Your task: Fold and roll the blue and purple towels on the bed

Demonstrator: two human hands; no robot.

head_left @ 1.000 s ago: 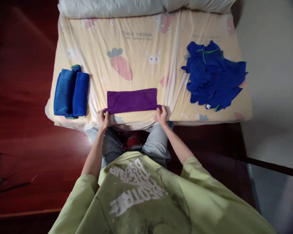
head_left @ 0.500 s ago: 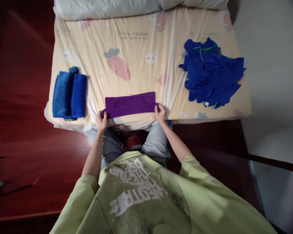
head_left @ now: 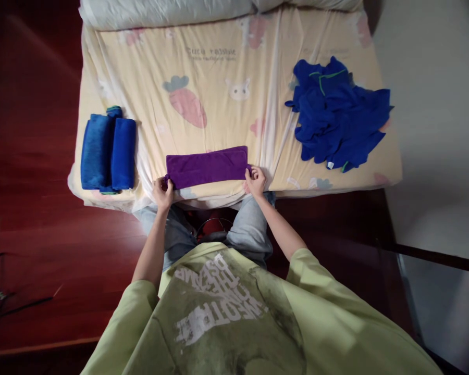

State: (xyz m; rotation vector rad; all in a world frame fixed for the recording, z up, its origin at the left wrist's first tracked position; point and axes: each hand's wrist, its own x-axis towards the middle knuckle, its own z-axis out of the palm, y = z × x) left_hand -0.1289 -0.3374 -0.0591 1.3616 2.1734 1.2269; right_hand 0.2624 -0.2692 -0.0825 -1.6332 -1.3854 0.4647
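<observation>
A purple towel [head_left: 207,166], folded into a long strip, lies across the front of the bed in the head view. My left hand [head_left: 163,192] pinches its left end near the lower corner. At the opposite end, my right hand [head_left: 256,180] grips the towel between thumb and fingers. Left of it sit rolled or folded blue towels [head_left: 124,153], side by side. A loose, crumpled heap of blue cloths [head_left: 338,117] with green edging and a small white label lies to the right.
The bed [head_left: 219,114] has a yellow sheet printed with carrots and rabbits. A pale quilt [head_left: 172,13] lies along its far edge. Dark red wooden floor [head_left: 31,219] surrounds the bed, and a thin black stand [head_left: 8,297] is at the lower left. A pale wall [head_left: 433,104] rises at right.
Both hands stay at the ends of the purple towel, with slight finger movement. The towel's lower edge looks a little smoother. The whole view has shifted slightly.
</observation>
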